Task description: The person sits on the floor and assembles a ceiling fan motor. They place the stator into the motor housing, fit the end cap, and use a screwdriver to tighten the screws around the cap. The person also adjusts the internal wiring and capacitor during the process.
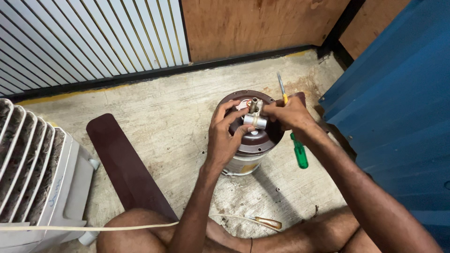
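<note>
A white air cooler [33, 182] fills the floor's [178, 112] left edge, with a dark brown fan blade [124, 164] lying beside it. Mid-floor stands the brown fan motor [251, 140]; the left hand [225, 136] grips its rim, the right hand [288, 114] pinches the grey shaft fitting [255, 121] and holds a green-handled screwdriver [295, 140]

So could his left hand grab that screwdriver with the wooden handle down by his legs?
Probably yes. The left hand is on the brown fan motor now, but the wooden-handled screwdriver lies in the open on the floor beside that arm, with nothing covering it.
</note>
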